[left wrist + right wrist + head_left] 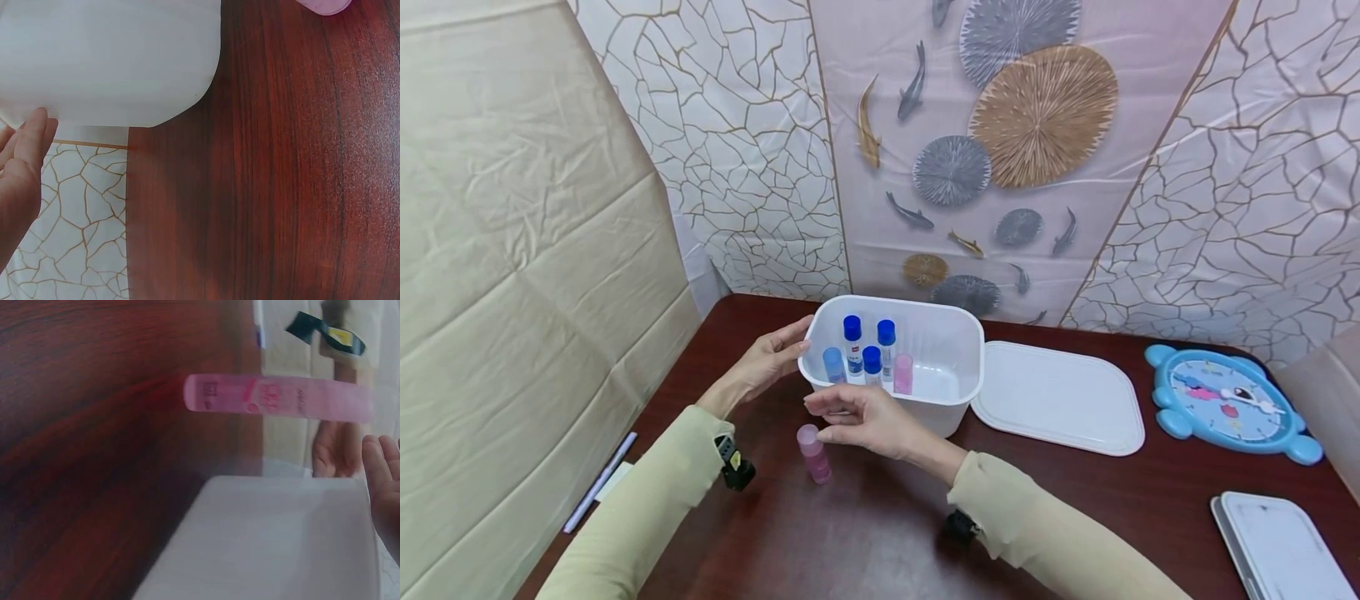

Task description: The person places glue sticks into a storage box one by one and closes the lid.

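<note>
A slim pink bottle (815, 454) with printing on its side stands upright on the table in front of a white plastic bin (968, 400). Beside its pale cap is my right hand (868, 422), fingers extended and thumb close to the cap; the right wrist view shows a gap between bottle (275, 399) and fingers (378, 465). My left hand (765, 364) rests with straightened fingers at the bin's left rim. Inside the bin stand several small bottles with blue caps (886, 332) and a pink one (903, 374); their lower parts are hidden by the front wall.
The bin's white lid (1060, 396) lies flat to its right. Farther right is a blue animal-shaped clock (1228, 400), with a white flat case (1281, 546) near the right edge. A pale purple stick (600, 483) lies along the table's left edge. Patterned cloth walls enclose the table.
</note>
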The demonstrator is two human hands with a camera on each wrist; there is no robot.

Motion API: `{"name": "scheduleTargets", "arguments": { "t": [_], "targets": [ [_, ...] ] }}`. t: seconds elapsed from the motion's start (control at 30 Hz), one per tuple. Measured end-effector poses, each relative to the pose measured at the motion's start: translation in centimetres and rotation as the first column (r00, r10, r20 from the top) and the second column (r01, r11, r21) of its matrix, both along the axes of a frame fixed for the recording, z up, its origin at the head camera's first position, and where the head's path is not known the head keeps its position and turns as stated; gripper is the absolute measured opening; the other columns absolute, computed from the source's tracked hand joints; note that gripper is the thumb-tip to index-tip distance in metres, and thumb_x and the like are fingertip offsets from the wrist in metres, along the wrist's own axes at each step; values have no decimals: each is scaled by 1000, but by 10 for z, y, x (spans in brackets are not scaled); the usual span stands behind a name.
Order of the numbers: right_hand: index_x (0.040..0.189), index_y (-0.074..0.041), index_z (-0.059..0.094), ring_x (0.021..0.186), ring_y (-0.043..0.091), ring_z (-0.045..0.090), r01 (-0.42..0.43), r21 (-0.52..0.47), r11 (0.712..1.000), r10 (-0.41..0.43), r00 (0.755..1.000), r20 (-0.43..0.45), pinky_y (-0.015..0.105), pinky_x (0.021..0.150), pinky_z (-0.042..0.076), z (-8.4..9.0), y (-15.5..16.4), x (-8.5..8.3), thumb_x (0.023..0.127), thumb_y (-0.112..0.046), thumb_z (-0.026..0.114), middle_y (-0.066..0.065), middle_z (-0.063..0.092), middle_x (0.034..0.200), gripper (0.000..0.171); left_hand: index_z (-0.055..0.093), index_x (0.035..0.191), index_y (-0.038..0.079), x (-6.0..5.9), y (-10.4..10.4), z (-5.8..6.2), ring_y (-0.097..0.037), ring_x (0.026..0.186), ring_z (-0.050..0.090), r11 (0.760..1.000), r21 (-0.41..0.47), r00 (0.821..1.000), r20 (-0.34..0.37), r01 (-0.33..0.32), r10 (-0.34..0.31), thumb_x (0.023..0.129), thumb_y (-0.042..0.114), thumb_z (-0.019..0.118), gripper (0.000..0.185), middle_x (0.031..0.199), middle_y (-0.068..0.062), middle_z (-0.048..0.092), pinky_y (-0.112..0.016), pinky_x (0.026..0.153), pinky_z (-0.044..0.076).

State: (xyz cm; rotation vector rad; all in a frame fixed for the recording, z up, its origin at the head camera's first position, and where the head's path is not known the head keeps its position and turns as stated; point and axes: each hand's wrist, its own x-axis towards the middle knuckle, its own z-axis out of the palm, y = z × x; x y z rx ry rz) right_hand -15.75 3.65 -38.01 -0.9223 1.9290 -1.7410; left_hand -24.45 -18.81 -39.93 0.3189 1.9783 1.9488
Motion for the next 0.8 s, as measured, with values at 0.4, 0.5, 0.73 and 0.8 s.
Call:
{"name": "scheduleTargets", "arguments": {
  "t": [0.4, 0.5, 0.73, 0.8],
  "targets": [
    [125, 6, 55, 114, 27, 59, -20, 42, 999, 20, 1000, 8, 34, 98, 47, -17, -13, -2, 84, 0, 67, 20, 60, 123, 43, 33, 147, 14, 0, 0, 1, -31, 131, 43, 1000, 6, 1000, 16, 0, 0, 95, 19, 56, 58, 150, -9, 36, -38, 101, 43],
    [123, 5, 57, 110, 25, 61, -24, 55, 998, 23, 1000, 13, 36, 96, 48, -19, -14, -2, 83, 1, 68, 20, 61, 121, 42, 33, 147, 14, 1, 0, 1, -31, 130, 44, 1000, 4, 1000, 13, 3, -3, 95, 19, 56, 58, 150, -9, 36, -38, 101, 43],
    [117, 3, 62, 99, 18, 65, -14, 75, 997, 16, 1000, -22, 26, 90, 52, -21, -16, -1, 82, 1, 69, 18, 66, 112, 36, 32, 147, 12, 0, -1, 0, -31, 131, 42, 1000, 14, 1000, 14, 6, -7, 95, 17, 55, 57, 150, -10, 35, -41, 103, 40],
    [116, 2, 63, 97, 16, 65, -10, 81, 997, 13, 999, -31, 25, 89, 52, -22, -16, -1, 82, 0, 70, 18, 66, 111, 35, 32, 147, 12, 1, -1, 0, -31, 131, 42, 1000, 16, 1000, 13, 5, -5, 95, 17, 55, 57, 150, -10, 35, -41, 103, 40]
  ]
}}
